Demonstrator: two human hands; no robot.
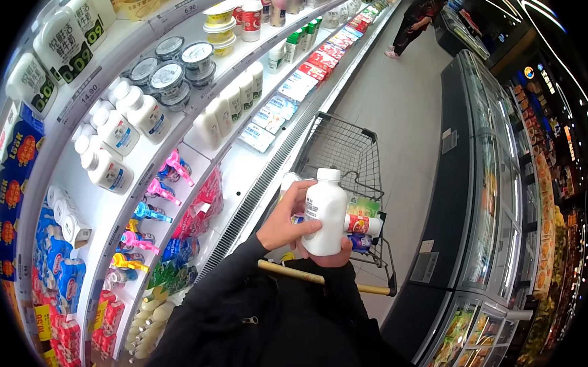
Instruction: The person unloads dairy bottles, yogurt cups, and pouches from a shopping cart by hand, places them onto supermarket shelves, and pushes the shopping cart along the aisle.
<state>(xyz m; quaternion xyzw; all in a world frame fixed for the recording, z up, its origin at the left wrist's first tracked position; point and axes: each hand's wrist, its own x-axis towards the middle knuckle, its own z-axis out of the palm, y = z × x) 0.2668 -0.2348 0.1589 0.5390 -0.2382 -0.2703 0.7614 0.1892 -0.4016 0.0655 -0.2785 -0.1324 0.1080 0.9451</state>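
A white plastic bottle (327,214) with a white screw cap stands nearly upright between my two hands, above the shopping cart's handle. My left hand (287,217) is closed round its left side, thumb across the front near small dark print. Under and behind its base is my right hand (335,257), holding it from below; most of those fingers are hidden. Just beyond is the wire shopping cart (358,150). Inside it lie a red-and-white container (363,224), a green package (365,205) and another white item (289,181), partly covered by my left hand.
Refrigerated shelves on the left hold white bottles (117,131), stacked tubs (169,78) and cartons (230,105). A dark freezer cabinet (442,170) with glass doors lines the right. Farther down the aisle stands a person (416,21). The cart's handle (290,272) is close to my body.
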